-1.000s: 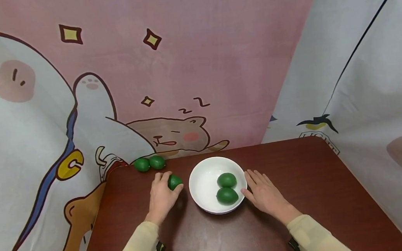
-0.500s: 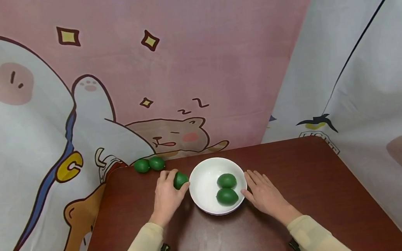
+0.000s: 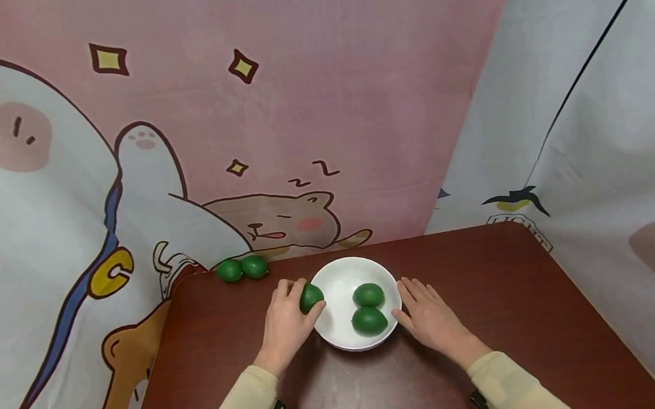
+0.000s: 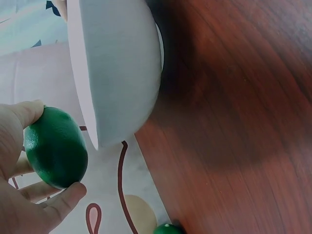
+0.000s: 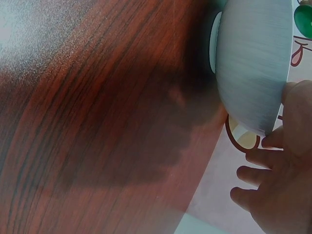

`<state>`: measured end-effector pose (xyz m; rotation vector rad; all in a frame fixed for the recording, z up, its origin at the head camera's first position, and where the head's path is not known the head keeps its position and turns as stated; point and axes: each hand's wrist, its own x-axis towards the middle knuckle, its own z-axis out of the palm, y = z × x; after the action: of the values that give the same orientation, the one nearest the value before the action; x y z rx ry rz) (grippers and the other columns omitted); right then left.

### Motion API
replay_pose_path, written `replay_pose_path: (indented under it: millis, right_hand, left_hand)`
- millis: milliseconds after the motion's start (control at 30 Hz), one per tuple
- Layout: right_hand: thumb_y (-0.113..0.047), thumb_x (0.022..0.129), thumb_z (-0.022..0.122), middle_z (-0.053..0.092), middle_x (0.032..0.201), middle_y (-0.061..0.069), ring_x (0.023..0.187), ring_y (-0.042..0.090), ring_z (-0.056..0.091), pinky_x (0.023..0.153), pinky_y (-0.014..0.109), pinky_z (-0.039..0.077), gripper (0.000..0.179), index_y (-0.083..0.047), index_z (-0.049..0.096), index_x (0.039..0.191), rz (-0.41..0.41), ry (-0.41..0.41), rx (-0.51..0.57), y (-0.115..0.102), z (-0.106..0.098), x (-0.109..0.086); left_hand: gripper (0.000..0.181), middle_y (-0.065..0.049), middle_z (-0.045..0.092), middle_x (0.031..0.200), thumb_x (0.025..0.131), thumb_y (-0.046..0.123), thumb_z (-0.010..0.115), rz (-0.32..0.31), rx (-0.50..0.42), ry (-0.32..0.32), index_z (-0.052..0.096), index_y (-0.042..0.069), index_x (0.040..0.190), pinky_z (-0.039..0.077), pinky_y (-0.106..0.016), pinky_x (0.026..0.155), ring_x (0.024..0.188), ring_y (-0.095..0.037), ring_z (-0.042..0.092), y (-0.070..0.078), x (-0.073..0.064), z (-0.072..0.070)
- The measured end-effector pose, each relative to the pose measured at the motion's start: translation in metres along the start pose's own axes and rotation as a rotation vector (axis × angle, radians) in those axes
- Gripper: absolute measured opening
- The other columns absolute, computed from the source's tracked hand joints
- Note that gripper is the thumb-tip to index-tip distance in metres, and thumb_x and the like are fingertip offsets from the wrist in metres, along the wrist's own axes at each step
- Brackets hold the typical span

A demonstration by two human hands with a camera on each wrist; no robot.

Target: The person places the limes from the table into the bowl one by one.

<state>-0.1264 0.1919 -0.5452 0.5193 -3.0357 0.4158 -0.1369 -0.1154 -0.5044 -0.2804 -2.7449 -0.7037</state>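
My left hand [image 3: 285,321] pinches a green lime [image 3: 310,298] between thumb and fingers, at the left rim of a white bowl [image 3: 336,330]. In the left wrist view the held lime [image 4: 56,147] is raised off the table, level with the bowl's [image 4: 122,68] rim. Two more limes lie inside the bowl, one lime [image 3: 368,295] behind the other lime [image 3: 369,321]. With fingers extended, my right hand [image 3: 435,317] touches the bowl's right side; in the right wrist view its thumb and forefinger meet the bowl wall [image 5: 253,63].
Two other limes [image 3: 229,271] [image 3: 254,266] sit side by side at the table's back left edge. The dark red wooden table [image 3: 480,270] backs onto a printed cartoon cloth [image 3: 368,132].
My left hand has moved right with the lime, from left of the bowl to its left rim. The right hand stays against the bowl.
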Motion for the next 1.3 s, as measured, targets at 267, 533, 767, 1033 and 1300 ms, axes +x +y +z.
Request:
replay_pose_path:
  millis: [267,533,767,1033,1300]
  right_hand:
    - [-0.038,0.103,0.062,0.047,0.154,0.028,0.144,0.046,0.043,0.116,0.061,0.035,0.068,0.007,0.046,0.151,-0.007,0.015,0.001,0.001,0.001,0.000]
    - [-0.038,0.103,0.062,0.047,0.154,0.028,0.143,0.046,0.043,0.116,0.061,0.035,0.067,0.007,0.046,0.151,-0.004,0.015,0.010,0.000,0.000,0.000]
    - [-0.038,0.103,0.062,0.046,0.154,0.028,0.144,0.046,0.043,0.117,0.060,0.035,0.068,0.007,0.045,0.151,-0.003,0.009,0.011,0.000,0.000,0.000]
    - [-0.038,0.103,0.062,0.046,0.154,0.028,0.144,0.046,0.043,0.117,0.060,0.035,0.069,0.008,0.045,0.151,-0.006,0.006,0.013,-0.001,-0.001,-0.001]
    - [-0.037,0.102,0.063,0.047,0.153,0.029,0.143,0.046,0.044,0.116,0.061,0.036,0.068,0.008,0.046,0.150,-0.011,0.021,0.015,-0.002,-0.002,-0.001]
  left_hand:
    - [0.057,-0.010,0.056,0.108,0.084,0.040,0.086,0.017,0.011,-0.030,0.069,0.005,0.126,0.058,-0.040,0.073,0.089,-0.025,0.059,0.007,-0.002,0.005]
    - [0.061,-0.010,0.057,0.108,0.085,0.044,0.084,0.041,0.018,-0.073,0.069,0.004,0.128,0.059,-0.041,0.073,0.087,-0.023,0.060,0.012,-0.007,0.010]
    - [0.059,-0.009,0.056,0.105,0.084,0.044,0.085,0.064,0.019,-0.087,0.068,0.005,0.125,0.058,-0.039,0.072,0.083,-0.022,0.059,0.015,-0.009,0.012]
    - [0.059,-0.010,0.058,0.107,0.084,0.044,0.085,0.081,0.030,-0.096,0.069,0.004,0.125,0.058,-0.039,0.075,0.086,-0.023,0.061,0.017,-0.011,0.017]
    - [0.058,-0.011,0.058,0.107,0.085,0.046,0.083,0.098,0.053,-0.109,0.070,0.005,0.124,0.058,-0.038,0.075,0.088,-0.023,0.060,0.020,-0.012,0.019]
